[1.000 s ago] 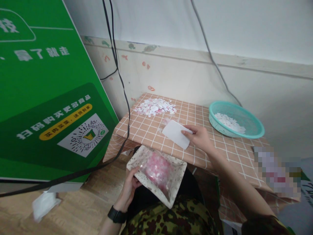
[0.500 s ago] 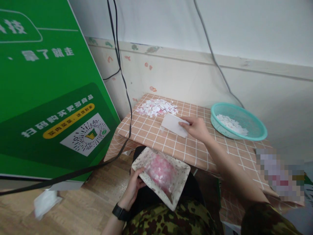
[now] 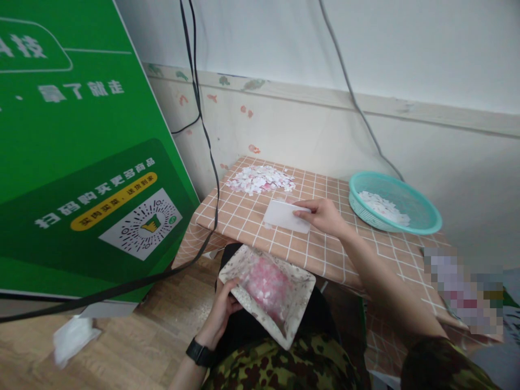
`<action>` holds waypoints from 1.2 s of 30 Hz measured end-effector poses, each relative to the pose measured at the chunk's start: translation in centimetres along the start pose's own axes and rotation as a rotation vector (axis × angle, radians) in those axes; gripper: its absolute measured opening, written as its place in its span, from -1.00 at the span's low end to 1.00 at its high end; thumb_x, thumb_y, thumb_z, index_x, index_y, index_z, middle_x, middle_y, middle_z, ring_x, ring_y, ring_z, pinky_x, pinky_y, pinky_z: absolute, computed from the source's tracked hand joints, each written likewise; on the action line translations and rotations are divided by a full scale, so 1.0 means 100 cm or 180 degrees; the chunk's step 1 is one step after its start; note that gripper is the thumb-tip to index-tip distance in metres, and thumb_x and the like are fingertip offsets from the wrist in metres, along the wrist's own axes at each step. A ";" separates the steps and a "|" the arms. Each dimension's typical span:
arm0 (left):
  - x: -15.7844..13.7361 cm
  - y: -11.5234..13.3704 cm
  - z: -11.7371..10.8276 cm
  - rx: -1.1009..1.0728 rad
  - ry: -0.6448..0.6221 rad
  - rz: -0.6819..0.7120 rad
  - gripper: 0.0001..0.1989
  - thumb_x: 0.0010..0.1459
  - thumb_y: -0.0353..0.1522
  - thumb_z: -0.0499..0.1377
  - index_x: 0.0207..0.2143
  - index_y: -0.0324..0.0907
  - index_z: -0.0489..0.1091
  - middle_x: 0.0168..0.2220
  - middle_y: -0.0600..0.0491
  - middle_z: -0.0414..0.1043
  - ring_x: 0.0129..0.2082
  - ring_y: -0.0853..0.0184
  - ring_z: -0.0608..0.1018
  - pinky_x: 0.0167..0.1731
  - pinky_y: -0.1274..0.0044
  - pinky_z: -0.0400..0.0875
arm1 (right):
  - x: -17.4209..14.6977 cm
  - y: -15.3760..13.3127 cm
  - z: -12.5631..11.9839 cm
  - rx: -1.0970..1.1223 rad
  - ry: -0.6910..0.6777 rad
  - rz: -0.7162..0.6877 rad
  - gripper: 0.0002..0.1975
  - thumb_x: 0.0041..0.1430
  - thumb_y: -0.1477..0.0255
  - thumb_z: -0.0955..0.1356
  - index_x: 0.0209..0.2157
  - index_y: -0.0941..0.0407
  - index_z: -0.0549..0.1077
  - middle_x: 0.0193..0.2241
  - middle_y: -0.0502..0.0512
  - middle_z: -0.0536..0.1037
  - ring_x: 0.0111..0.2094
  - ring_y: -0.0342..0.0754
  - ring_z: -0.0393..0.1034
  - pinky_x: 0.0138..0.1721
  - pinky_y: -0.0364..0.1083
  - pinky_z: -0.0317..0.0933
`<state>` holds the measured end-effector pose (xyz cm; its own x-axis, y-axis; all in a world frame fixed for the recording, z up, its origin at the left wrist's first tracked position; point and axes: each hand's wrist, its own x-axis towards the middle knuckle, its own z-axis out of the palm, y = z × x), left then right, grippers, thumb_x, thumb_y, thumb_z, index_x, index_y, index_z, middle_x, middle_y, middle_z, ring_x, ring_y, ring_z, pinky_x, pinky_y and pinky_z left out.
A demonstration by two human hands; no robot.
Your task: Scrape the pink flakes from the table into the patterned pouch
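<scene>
My right hand (image 3: 323, 215) pinches the right end of a white card (image 3: 284, 216), tilted low over the checked tablecloth (image 3: 264, 241). A few pale scraps show by the card's edges. Behind it lies a heap of small white and pink paper pieces (image 3: 262, 179). Below the table's front edge, my left hand (image 3: 227, 303) grips the left rim of a speckled, pale square box (image 3: 298, 311) over my lap. Pinkish bits (image 3: 268, 281) lie inside this box. My left fingers are partly hidden beneath it.
A teal plastic basket (image 3: 422, 219) with white pieces stands on the table's right side. A black cable (image 3: 209, 141) hangs in front of the table's left end, beside a green printed panel (image 3: 81, 179). A white bag (image 3: 75, 338) lies on the floor.
My right hand has drawn the card slightly toward me and left, away from the heap, and its tilt has changed. The left hand and box have stayed put.
</scene>
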<state>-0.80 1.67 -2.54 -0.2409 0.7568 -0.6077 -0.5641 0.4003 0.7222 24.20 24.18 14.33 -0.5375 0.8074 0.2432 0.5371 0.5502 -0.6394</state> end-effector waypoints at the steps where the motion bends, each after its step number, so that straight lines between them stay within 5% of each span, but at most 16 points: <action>1: 0.000 0.000 0.000 0.0003 0.0002 0.0004 -0.42 0.17 -0.21 0.26 0.20 -0.02 0.20 0.00 -0.09 0.51 -0.28 0.20 0.62 -0.25 0.24 0.59 | -0.001 0.001 -0.001 0.0023 0.0003 0.0022 -0.71 0.21 0.32 0.41 -0.08 0.05 0.68 -0.19 0.08 0.72 -0.29 0.05 0.63 -0.33 -0.06 0.45; 9: 0.004 -0.001 -0.002 0.0024 0.0002 -0.0009 -0.40 0.17 -0.20 0.26 0.23 -0.03 0.19 0.01 -0.11 0.51 -0.28 0.18 0.63 -0.27 0.24 0.59 | -0.007 0.015 -0.006 -0.0144 0.0362 0.0146 -0.71 0.23 0.33 0.40 -0.08 0.07 0.68 -0.14 0.13 0.71 -0.20 0.11 0.63 -0.20 0.00 0.47; 16: 0.004 -0.003 -0.003 0.0025 -0.0054 -0.0012 -0.41 0.19 -0.20 0.25 0.24 -0.02 0.18 0.06 -0.11 0.48 -0.22 0.17 0.63 -0.23 0.23 0.60 | -0.015 0.006 0.002 -0.0156 0.0202 0.0077 -0.70 0.23 0.33 0.40 -0.04 0.04 0.67 -0.17 0.10 0.71 -0.32 0.04 0.62 -0.31 -0.05 0.44; 22: 0.003 -0.002 -0.003 0.0026 -0.0067 -0.0021 -0.41 0.19 -0.19 0.25 0.23 -0.02 0.18 0.10 -0.13 0.47 -0.18 0.13 0.64 -0.21 0.20 0.59 | -0.018 0.014 0.004 -0.0194 0.0485 0.0234 -0.66 0.24 0.29 0.40 0.00 0.04 0.65 -0.17 0.13 0.71 -0.30 0.11 0.63 -0.29 0.01 0.46; 36: 0.006 -0.004 -0.007 -0.0079 0.0032 -0.0024 -0.43 0.19 -0.21 0.23 0.22 -0.06 0.22 0.05 -0.12 0.50 -0.22 0.14 0.63 -0.22 0.23 0.59 | -0.008 -0.003 0.014 0.0172 0.0162 0.0084 -0.71 0.24 0.36 0.39 -0.04 0.04 0.67 -0.07 0.10 0.69 -0.23 0.08 0.62 -0.23 -0.01 0.47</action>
<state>-1.30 1.66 -3.43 -0.2445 0.7485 -0.6164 -0.5853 0.3929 0.7093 23.55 23.08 13.36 -0.4893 0.8319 0.2617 0.5140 0.5175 -0.6841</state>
